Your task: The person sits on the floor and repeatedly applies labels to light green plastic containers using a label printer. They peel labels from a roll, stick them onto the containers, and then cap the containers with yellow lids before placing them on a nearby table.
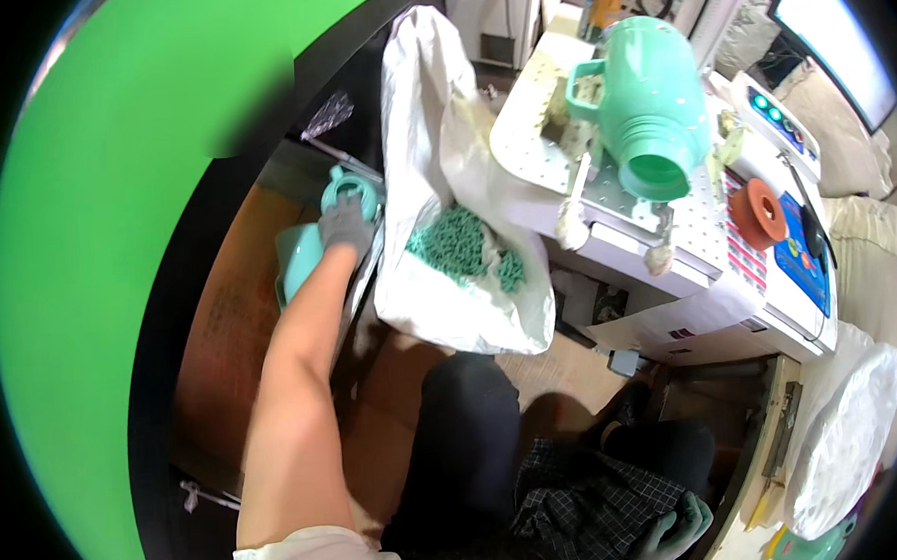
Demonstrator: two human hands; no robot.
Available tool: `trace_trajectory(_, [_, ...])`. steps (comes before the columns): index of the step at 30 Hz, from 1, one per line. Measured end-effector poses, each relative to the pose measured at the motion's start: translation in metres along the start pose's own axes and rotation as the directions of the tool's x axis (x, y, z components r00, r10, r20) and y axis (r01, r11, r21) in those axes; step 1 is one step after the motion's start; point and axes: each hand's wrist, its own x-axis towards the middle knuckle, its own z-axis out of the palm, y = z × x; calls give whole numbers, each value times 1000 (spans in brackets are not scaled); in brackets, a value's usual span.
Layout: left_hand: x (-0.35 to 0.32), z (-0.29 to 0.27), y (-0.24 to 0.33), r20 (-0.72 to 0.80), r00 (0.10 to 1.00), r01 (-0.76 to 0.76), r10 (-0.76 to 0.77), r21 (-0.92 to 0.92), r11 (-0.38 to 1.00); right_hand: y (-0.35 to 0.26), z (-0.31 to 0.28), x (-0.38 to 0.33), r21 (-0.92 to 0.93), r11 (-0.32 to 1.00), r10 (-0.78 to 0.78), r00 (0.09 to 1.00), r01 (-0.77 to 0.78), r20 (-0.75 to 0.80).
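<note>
At the left of the view, beside a white sack (pixel 412 121), the person's left hand (pixel 346 227), in a grey glove, reaches down to a mint-green ring-mouthed vessel (pixel 329 197) in a brown-floored bin (pixel 221 340). Its fingers lie over the rim; whether they are clamped on it cannot be told. A second mint-green surface (pixel 303 261) shows beside the wrist, possibly part of the same piece. The right hand (pixel 672 537), also gloved, rests by the lap at the lower edge, its fingers loosely bent and apart, with nothing visible between them. The sack gapes open, showing lumpy green material (pixel 457 245) inside. To its right, a white desk (pixel 659 276) carries a perforated metal tray (pixel 522 137) and a mint-green handled jug (pixel 650 91), tilted with its open mouth toward the person. Farther right on the desk are an orange spool (pixel 748 217), a blue sheet (pixel 796 260) and a control panel (pixel 784 125) with lit green indicators. A white plastic bag (pixel 846 453) hangs at the lower right.
</note>
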Motion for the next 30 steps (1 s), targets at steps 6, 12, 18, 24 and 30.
trace_trajectory(6, [-90, 26, -78, -399, 888, -255, 231, -7, 967, 9, 2, -4, 28, 999, 49, 997, -47, -62])
trace_trajectory(12, [-239, -191, -43, -695, 593, -597, 407, -41, 801, -76, 4, 55, 445, 874, -222, 975, 196, 8])
trace_trajectory(18, [-399, -323, 17, -668, 213, -974, 713, -87, 210, -189, 17, 31, 943, 255, -449, 837, -216, 313])
trace_trajectory(24, [-448, -299, 75, -631, 387, -872, 672, -487, 44, -133, 1, -20, 809, 143, -484, 673, -570, 560])
trace_trajectory(30, [-465, -292, 106, 85, 3, -836, 996, -547, 49, -70, -62, -60, 857, 297, -185, 855, -421, 485])
